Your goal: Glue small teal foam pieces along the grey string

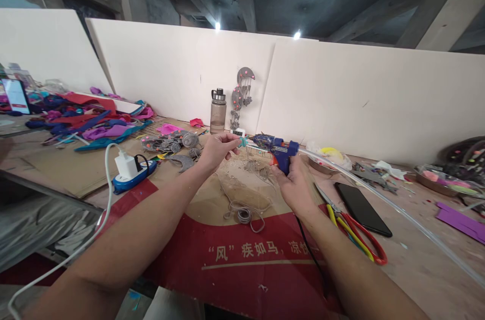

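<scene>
Between thumb and fingers, my left hand (222, 151) pinches a small teal felt piece (243, 142). My right hand (293, 183) grips a blue glue gun (282, 152) by its handle. The gun's nozzle points left and is close to the teal piece; whether they touch I cannot tell. A long clear glue stick (364, 186) sticks out of the back of the gun. Below the hands, a coil of grey cord (244, 216) lies on the red and brown cardboard (242, 254). Behind them, a grey felt hanging ornament (242, 90) with pink dots leans at the white board.
A water bottle (218, 113) stands at the back. Grey felt pieces (170, 143) and a blue power strip (132, 178) with a white charger lie left. Red-handled scissors (364, 234) and a black phone (361, 208) lie right. Colourful felt scraps (102, 123) cover the far left.
</scene>
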A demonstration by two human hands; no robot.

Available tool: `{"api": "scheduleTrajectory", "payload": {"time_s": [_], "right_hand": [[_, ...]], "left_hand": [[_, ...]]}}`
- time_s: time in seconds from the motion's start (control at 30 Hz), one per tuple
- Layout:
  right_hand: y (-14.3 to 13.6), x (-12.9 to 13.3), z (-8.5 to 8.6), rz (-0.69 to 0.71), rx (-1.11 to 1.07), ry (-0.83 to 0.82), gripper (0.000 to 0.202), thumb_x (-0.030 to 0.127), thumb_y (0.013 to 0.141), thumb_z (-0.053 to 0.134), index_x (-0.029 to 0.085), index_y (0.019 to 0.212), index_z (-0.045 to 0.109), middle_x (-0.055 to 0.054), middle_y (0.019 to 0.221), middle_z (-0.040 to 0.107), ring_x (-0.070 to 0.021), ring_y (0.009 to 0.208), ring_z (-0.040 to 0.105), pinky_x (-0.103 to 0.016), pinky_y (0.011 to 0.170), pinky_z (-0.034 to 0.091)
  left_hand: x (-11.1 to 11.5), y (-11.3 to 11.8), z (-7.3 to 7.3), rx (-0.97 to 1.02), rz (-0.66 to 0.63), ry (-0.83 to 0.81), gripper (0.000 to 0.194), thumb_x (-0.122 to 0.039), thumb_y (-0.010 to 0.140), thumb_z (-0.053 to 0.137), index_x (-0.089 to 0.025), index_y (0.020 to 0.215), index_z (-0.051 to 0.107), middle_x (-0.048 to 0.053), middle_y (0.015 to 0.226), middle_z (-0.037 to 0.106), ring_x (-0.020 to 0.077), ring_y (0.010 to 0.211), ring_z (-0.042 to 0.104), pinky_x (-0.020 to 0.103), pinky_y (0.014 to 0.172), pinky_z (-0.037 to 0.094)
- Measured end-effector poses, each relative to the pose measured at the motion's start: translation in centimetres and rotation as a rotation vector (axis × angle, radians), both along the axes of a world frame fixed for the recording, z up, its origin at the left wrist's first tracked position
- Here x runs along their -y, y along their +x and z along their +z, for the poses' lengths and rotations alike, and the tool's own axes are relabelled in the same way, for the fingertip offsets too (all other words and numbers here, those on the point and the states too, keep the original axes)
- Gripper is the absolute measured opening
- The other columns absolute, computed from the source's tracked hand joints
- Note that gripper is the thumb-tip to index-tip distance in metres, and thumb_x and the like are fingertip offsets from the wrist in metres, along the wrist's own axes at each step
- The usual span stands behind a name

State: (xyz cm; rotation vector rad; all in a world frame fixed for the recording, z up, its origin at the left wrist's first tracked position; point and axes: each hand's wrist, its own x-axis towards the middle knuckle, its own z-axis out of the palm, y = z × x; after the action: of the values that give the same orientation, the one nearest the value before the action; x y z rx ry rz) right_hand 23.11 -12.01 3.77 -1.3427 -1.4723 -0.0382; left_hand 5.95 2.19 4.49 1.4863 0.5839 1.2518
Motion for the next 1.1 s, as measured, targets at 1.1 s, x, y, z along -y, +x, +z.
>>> {"api": "scheduleTrajectory", "payload": {"time_s": [1.1], "right_hand": [[0.1,0.3,-0.1,-0.131,0.281,0.024,0.036,0.036,0.091,0.047,0.017,0.122,0.049,-0.016,0.11,0.066,-0.0302,0.103,0.06,-0.049,0.094,0.045]], "left_hand": [[0.3,0.3,0.1,0.007,-0.152,-0.077,0.032,-0.038,0.061,0.082,-0.011,0.075,0.07,0.003,0.061,0.065,0.007,0.049,0.053,0.019,0.043,0.037]]}}
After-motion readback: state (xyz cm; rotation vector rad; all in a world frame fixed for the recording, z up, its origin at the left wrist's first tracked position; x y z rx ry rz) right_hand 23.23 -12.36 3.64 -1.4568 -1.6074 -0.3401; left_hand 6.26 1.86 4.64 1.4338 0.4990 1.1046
